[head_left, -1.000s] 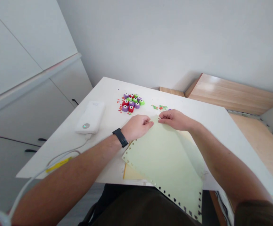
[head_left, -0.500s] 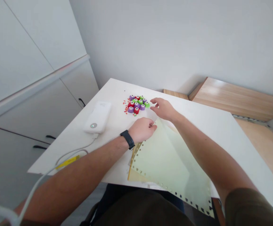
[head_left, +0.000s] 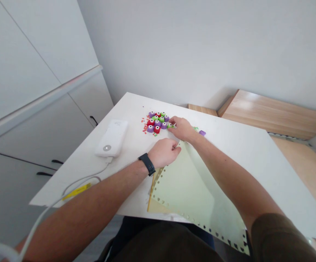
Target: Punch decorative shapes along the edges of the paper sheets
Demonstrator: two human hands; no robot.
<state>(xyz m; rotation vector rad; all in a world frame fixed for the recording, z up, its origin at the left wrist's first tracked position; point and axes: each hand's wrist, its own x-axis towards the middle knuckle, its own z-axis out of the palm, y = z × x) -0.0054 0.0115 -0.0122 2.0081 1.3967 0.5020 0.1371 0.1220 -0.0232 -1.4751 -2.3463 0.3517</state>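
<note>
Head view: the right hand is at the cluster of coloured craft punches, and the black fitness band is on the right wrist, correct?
Not quite: the head view shows the black fitness band on the wrist of the left hand, not the right. The right hand is at the cluster of coloured craft punches, as you said.

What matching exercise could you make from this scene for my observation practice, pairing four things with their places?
Things:
1. White plastic power bank
2. Black wristband
3. Pale green paper sheet with punched edge holes
4. Lone purple plastic craft punch

Places:
A. At the wrist of the left hand
B. Just past the right hand
C. Joined to a white cable
D. Touching the left hand

Pairs: 1-C, 2-A, 3-D, 4-B
</note>
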